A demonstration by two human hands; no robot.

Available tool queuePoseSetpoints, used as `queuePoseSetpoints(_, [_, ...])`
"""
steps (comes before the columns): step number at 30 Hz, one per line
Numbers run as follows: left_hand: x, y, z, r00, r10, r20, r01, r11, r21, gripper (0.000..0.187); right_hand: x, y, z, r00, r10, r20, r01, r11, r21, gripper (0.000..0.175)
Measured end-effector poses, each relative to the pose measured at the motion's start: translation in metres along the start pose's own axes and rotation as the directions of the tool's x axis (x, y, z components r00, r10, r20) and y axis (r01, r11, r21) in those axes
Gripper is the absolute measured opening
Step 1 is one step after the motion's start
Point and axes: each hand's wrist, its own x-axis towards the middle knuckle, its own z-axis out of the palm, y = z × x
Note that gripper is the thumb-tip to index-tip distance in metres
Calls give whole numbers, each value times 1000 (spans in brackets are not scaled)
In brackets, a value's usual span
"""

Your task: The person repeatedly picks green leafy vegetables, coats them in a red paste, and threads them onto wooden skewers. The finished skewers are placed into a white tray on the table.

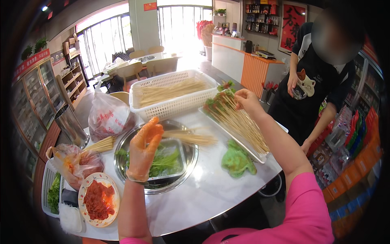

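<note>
My left hand [145,149], in a clear glove stained orange, is raised above a steel basin [193,170] with its fingers bent; nothing shows in it. A clear plastic tray [182,152] of green stems [167,160] and a bundle of bamboo skewers [195,137] rest across the basin. Bare, my right hand [245,102] pinches the upper part of a thin skewer over a white tray [259,158]. Many skewers [240,126] lie in that tray, with leafy greens and reddish meat at their far ends. Sliced red marinated meat [98,199] sits on a plate [86,218] at the left.
A white basket [170,111] of skewers stands behind the basin. Plastic bags [106,114], a steel cylinder [71,126] and a greens basket [45,195] are at left. A green cloth [237,160] lies by the tray. Another person [313,82] in a black apron stands at right.
</note>
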Motion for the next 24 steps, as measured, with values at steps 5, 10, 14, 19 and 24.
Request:
queuePoseSetpoints(5, [0, 1, 2, 999, -26, 24, 26, 1000, 13, 43, 54, 76, -30, 990, -27, -139, 0, 982, -191, 12])
queuePoseSetpoints(10, [-3, -1, -9, 1000, -15, -18, 16, 999, 47, 37, 60, 99, -6, 967, -91, -238, -76, 789, -609, 12])
queuePoseSetpoints(14, [4, 14, -17, 990, 92, -108, -88, 996, 34, 32, 63, 110, -16, 951, -240, -196, -9, 609, -793, 19])
queuePoseSetpoints(19, [3, 40, -43, 955, 126, -268, -155, 984, -88, 32, 4, 34, 15, 891, -453, -15, 295, 605, -739, 16])
queuePoseSetpoints(24, [-2, 55, -65, 899, 211, -383, -288, 945, -156, 28, -146, -41, 75, 895, -277, 351, 447, 576, -684, 12])
